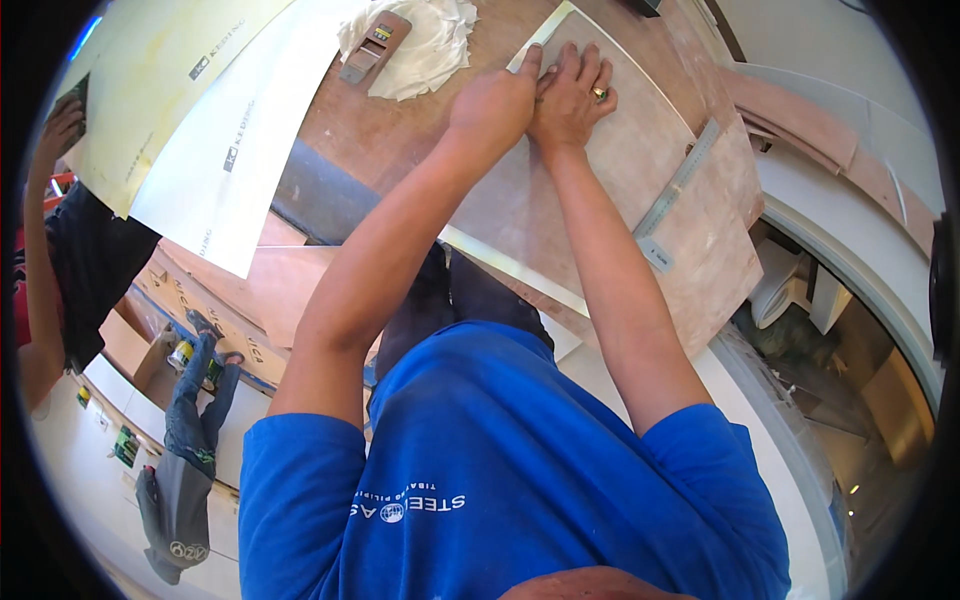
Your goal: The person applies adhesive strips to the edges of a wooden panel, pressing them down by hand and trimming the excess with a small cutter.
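On the bench [395, 135] lies a pale-edged sheet [520, 220], the right hand [570, 105] on it with fingers spread, the left hand [492, 108] alongside, mostly curled; whether it pinches anything, I cannot tell. Nearby: metal ruler [682, 186], labelled hand plane [375, 48], white sheet [240, 190] with dark lettering.

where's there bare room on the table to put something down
Bare brown tabletop shows between the white cloth and the left forearm. Another patch lies right of the metal square, toward the table's edge. It's crowded where the hand plane sits on the cloth and the left hand and right hand meet over the pale panel.
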Motion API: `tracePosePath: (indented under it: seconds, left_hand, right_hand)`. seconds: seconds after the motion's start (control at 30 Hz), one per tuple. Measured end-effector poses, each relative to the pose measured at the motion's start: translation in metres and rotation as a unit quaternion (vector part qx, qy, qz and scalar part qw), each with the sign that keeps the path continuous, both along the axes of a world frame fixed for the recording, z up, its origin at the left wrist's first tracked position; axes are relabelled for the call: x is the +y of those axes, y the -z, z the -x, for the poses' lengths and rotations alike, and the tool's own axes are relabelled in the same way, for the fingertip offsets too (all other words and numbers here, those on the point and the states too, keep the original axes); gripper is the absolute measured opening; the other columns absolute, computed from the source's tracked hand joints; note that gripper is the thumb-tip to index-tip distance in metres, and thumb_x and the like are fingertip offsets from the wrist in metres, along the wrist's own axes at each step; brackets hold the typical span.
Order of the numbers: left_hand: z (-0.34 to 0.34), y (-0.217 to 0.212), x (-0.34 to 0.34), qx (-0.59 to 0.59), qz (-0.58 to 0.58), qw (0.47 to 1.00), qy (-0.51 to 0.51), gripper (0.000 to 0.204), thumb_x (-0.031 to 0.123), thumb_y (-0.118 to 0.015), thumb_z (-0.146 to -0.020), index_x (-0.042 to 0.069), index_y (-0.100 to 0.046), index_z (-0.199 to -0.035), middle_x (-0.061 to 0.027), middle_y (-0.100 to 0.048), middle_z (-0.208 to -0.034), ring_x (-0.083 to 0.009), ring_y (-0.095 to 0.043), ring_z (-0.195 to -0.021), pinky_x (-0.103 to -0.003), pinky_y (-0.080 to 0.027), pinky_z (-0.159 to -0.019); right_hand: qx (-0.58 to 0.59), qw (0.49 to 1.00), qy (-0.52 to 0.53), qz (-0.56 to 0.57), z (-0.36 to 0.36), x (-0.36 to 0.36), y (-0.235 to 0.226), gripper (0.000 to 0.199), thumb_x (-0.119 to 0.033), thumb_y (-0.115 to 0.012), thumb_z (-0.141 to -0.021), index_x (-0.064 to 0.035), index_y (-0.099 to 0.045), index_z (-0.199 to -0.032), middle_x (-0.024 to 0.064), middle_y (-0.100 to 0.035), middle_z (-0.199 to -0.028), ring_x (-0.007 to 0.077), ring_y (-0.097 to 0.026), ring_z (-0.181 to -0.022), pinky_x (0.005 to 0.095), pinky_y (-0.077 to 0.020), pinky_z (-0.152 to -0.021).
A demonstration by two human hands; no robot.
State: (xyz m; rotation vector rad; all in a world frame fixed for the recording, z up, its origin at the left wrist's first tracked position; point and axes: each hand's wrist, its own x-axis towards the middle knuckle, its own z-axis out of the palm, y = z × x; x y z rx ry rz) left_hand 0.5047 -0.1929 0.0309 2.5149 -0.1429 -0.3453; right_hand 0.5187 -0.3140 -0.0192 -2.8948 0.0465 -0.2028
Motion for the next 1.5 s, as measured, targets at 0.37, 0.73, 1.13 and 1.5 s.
tracePosePath:
  seconds: [0.37,0.73,1.13,1.5]
  left_hand:
    - [0.023,-0.006,0.012,0.024,-0.025,0.999,0.011,0.064,0.005,-0.052,-0.092,0.008,-0.04,-0.155,-0.0255,-0.072,-0.089,-0.0429,-0.072,-0.082,-0.053,-0.058,-0.072]
    - [0.039,-0.012,0.019,0.059,-0.023,0.998,0.006,0.067,0.004,-0.05,-0.092,0.011,-0.038,-0.157,-0.0261,-0.071,-0.092,-0.0441,-0.072,-0.085,-0.052,-0.058,-0.074]
    - [0.06,-0.017,0.027,0.061,-0.042,0.997,0.008,0.068,0.005,-0.052,-0.091,0.008,-0.038,-0.158,-0.0221,-0.073,-0.091,-0.0385,-0.074,-0.084,-0.05,-0.06,-0.072]
    - [0.074,-0.014,0.03,0.095,-0.014,0.995,-0.014,0.072,0.004,-0.047,-0.092,0.016,-0.033,-0.161,-0.026,-0.07,-0.095,-0.0442,-0.072,-0.086,-0.054,-0.059,-0.075]
  right_hand:
    - [0.02,1.0,-0.002,-0.003,0.002,0.001,-0.002,0.052,-0.021,-0.048,-0.098,-0.0052,-0.047,-0.148,0.0196,-0.03,-0.163,0.0414,-0.019,-0.153,0.0592,-0.0147,-0.116]
    - [-0.003,1.0,-0.008,0.009,0.001,-0.001,0.004,0.051,-0.021,-0.049,-0.098,-0.0065,-0.048,-0.147,0.0198,-0.032,-0.162,0.0426,-0.023,-0.151,0.0599,-0.0173,-0.114]
    - [-0.011,1.0,-0.01,0.009,0.002,0.0,0.006,0.05,-0.021,-0.051,-0.097,-0.0076,-0.049,-0.145,0.02,-0.034,-0.161,0.0426,-0.024,-0.15,0.0591,-0.0178,-0.114]
    - [-0.019,1.0,-0.015,0.011,0.001,0.0,0.009,0.05,-0.02,-0.048,-0.097,-0.0058,-0.049,-0.145,0.02,-0.034,-0.161,0.0431,-0.023,-0.15,0.0592,-0.017,-0.115]
